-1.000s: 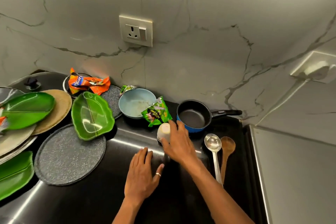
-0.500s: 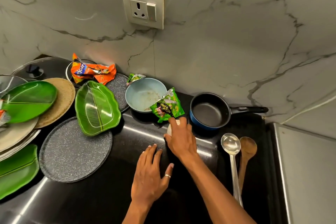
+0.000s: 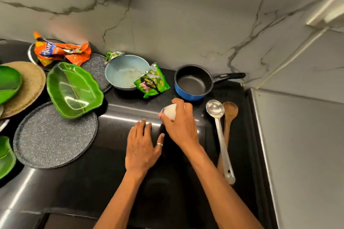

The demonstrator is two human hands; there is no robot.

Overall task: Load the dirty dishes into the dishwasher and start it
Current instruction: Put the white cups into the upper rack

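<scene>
Gripped small white cup (image 3: 170, 110) with right hand (image 3: 181, 126), fingers and thumb curled round its side; held it tipped sideways low over black countertop (image 3: 111, 182), couldn't tell whether touching. Laid left hand (image 3: 142, 147) flat on countertop just left of cup, fingers straight and slightly spread, holding nothing, ring on thumb. Noted blue saucepan (image 3: 193, 83) behind cup, handle pointing right. Noted dirty pale blue bowl (image 3: 124, 72) left of saucepan, green snack wrapper (image 3: 151, 82) leaning on its rim. Saw steel ladle (image 3: 216, 110) and wooden spoon (image 3: 230, 109) side by side, right of right hand. Logged green leaf-shaped plate (image 3: 74, 89) overlapping grey speckled plate (image 3: 54, 135) at left, orange wrapper (image 3: 61, 52) behind, near wall.
</scene>
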